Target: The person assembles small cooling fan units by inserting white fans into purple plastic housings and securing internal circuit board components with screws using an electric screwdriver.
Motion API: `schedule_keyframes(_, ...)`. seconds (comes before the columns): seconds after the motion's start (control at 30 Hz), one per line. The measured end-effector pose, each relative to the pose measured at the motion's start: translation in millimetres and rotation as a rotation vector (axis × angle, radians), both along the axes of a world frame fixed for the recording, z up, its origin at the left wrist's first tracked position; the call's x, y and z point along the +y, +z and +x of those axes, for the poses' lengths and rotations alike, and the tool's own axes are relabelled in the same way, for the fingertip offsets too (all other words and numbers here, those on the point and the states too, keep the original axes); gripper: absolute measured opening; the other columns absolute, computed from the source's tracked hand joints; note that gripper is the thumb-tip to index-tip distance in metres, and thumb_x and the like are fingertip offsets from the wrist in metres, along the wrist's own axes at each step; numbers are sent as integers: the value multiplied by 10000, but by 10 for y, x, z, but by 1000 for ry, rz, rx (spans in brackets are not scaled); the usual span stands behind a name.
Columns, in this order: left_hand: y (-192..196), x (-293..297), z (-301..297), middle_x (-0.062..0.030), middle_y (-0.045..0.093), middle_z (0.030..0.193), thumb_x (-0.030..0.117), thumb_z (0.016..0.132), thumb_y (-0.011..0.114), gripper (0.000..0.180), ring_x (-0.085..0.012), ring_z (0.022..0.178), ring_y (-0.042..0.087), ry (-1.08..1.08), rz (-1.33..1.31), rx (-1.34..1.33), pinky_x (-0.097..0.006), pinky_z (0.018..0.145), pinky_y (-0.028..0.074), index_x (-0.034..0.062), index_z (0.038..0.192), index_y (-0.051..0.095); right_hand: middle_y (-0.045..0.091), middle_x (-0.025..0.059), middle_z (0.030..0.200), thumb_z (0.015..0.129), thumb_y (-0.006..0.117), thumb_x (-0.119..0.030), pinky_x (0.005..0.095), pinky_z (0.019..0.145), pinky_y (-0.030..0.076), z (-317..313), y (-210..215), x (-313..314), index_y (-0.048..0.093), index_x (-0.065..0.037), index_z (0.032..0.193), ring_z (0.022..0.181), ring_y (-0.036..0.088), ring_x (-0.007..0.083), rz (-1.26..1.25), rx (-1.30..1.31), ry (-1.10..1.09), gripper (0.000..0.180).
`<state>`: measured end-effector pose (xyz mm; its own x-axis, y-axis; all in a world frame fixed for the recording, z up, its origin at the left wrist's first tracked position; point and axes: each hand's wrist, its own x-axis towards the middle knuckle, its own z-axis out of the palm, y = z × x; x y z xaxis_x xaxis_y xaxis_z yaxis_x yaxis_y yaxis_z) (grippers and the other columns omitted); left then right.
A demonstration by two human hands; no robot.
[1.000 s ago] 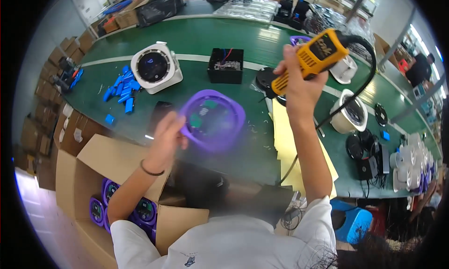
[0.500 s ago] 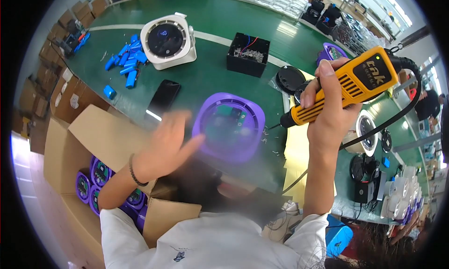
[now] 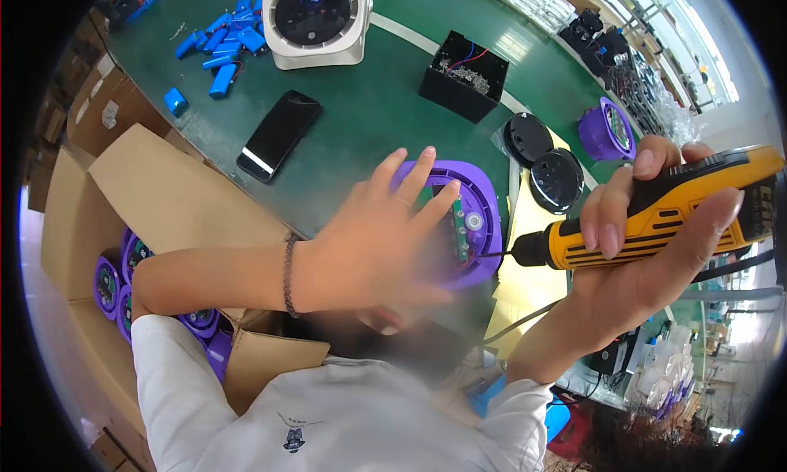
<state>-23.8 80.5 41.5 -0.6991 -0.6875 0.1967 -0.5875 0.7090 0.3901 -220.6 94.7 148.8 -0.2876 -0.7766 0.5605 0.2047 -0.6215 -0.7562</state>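
In my right hand (image 3: pixel 616 296) is a yellow and black electric screwdriver (image 3: pixel 611 244), fingers wrapped round its body. Its bit points left and reaches over the right side of a purple round-cornered housing (image 3: pixel 485 195); whether the tip sits on a screw I cannot tell. Part of a green circuit board (image 3: pixel 459 236) shows inside the housing. My left hand (image 3: pixel 369 230) lies across the housing's left part with fingers spread, covering it. The thumb side is blurred, so a firm hold cannot be made out.
An open cardboard box (image 3: pixel 176 197) with several purple housings (image 3: pixel 106 287) stands at left. Beyond are a phone (image 3: pixel 280 134), blue battery packs (image 3: pixel 221 54), a white round-faced device (image 3: pixel 316 50) and a black box (image 3: pixel 463 86) of small screws. Black discs (image 3: pixel 556 181) lie on yellow paper (image 3: pixel 525 267).
My left hand has moved right onto the purple housing. The screwdriver has tilted nearer level and its bit now overlaps the housing. The view has shifted, and the white device's display now shows lit digits.
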Motion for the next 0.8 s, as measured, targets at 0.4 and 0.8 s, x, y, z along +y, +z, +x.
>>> schedule_keyframes(0.4,-79,-111,116,-280,180,1585,571,672,827,1107,-544,1391,247,-100,51,117,-618,1117,290,104,1535,314,548,146,973,1052,453,-467,217,409,393,76,58,22,413,32,1293,476,484,96,-50,92,-2,556)
schedule_keyframes(0.8,83,-461,250,-151,626,1295,535,1039,404,622,-291,1142,645,145,1260,638,-438,902,588,58,1430,477,562,102,960,1018,563,-410,192,442,372,-853,318,219,489,-16,1167,514,453,72,-221,-11,-387,428)
